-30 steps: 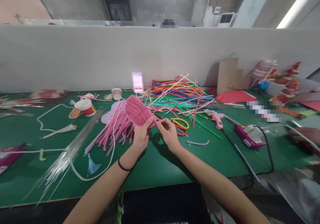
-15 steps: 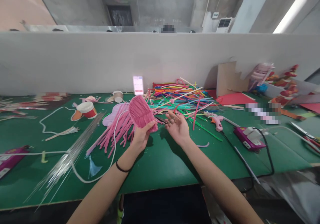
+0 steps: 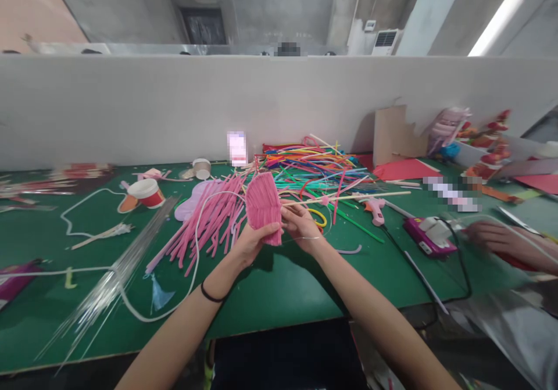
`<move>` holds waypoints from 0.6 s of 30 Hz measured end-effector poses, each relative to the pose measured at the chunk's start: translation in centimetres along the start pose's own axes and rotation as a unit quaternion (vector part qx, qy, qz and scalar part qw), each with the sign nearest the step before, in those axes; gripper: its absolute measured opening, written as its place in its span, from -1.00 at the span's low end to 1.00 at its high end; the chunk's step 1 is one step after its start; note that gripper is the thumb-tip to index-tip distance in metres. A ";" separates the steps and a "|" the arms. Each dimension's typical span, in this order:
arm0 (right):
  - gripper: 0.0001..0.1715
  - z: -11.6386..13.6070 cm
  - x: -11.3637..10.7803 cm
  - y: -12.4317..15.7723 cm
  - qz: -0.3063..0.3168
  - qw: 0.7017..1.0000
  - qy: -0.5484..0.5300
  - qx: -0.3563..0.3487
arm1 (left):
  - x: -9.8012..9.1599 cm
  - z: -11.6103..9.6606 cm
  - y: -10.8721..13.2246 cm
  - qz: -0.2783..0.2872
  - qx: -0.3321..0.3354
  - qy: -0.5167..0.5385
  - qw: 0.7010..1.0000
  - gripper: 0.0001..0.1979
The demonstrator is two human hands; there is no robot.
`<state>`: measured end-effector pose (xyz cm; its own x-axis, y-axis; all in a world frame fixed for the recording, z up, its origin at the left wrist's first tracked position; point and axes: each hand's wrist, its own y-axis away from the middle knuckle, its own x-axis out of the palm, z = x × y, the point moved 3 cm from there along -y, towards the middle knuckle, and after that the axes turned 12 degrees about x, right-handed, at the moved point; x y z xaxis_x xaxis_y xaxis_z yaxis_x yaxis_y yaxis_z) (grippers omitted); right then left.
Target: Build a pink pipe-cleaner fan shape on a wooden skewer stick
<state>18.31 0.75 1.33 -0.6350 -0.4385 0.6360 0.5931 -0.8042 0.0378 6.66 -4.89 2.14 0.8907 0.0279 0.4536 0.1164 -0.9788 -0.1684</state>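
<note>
In my left hand (image 3: 250, 243) is a flat, rounded pink panel (image 3: 264, 204) of fuzzy pipe cleaners laid side by side, thumb on its lower front. My right hand (image 3: 300, 224) is closed in a pinch at the panel's right edge. A thin wire (image 3: 310, 238) loops from these fingers across the wrist. From behind the panel's right edge a pale stick (image 3: 370, 196) with a small pink lump sticks out rightward; whether it is fixed to the panel is hidden. Loose pink pipe cleaners (image 3: 183, 239) lie left of my hands.
Multicoloured pipe cleaners (image 3: 314, 160) are heaped at the back. To the right are a pink glue gun (image 3: 375, 210), a purple power strip (image 3: 429, 242) and a co-worker's hand (image 3: 490, 236). Leftward lie a paper cup (image 3: 152, 195), metal wires (image 3: 126, 262) and a white cable (image 3: 146, 318).
The panel has turned more upright and shifted right, the stick swinging down with it. My right fingers have closed at its edge. A co-worker's hand has come in at right.
</note>
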 end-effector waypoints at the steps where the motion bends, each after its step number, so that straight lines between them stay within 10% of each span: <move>1: -0.64 0.0 0.0 0.0 -0.002 1.000 0.003 -0.005 | 0.0 0.0 0.0 0.003 -0.002 -0.004 1.000 -0.57; 18: -0.60 0.0 -0.2 0.1 0.009 0.999 0.010 0.039 | -1.7 -1.3 -1.1 -0.119 0.091 0.036 0.988 -0.65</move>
<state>18.45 0.75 1.22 -0.6335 -0.4615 0.6211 0.6409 -0.7627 0.0870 4.50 -4.11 2.68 0.7959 0.2321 0.5591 0.4014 -0.8937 -0.2003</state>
